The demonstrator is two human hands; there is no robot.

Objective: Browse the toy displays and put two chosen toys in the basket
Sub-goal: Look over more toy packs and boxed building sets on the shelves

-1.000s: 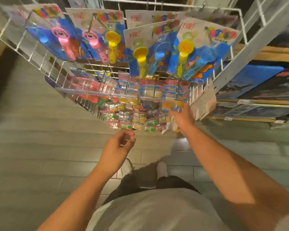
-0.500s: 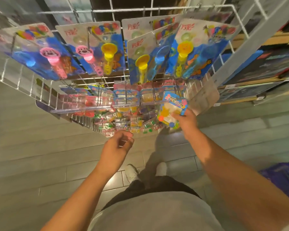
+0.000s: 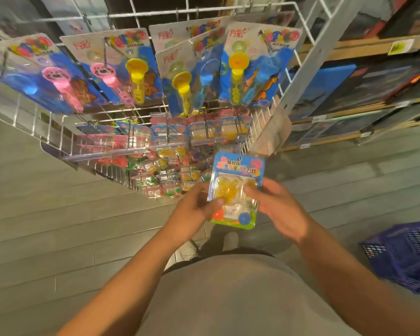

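Observation:
A small blister-pack toy [image 3: 237, 187], blue card on top with yellow pieces under clear plastic, is held in front of me below the display. My left hand [image 3: 194, 212] grips its left edge with the thumb on the front. My right hand [image 3: 275, 207] holds its right side, fingers curled over the plastic. The blue mesh basket [image 3: 405, 253] stands on the floor at the right, apart from both hands.
A white wire display rack [image 3: 298, 76] carries hanging bubble-wand cards [image 3: 131, 76] on top and rows of small blister packs [image 3: 170, 141] lower down. Wooden shelves with boxed goods [image 3: 364, 76] run along the right. My shoes [image 3: 229, 238] stand on grey floor tiles.
My right hand pulled the toy pack off the rack and brought it down toward me. My left hand rose and took hold of its left edge. The basket came further into view.

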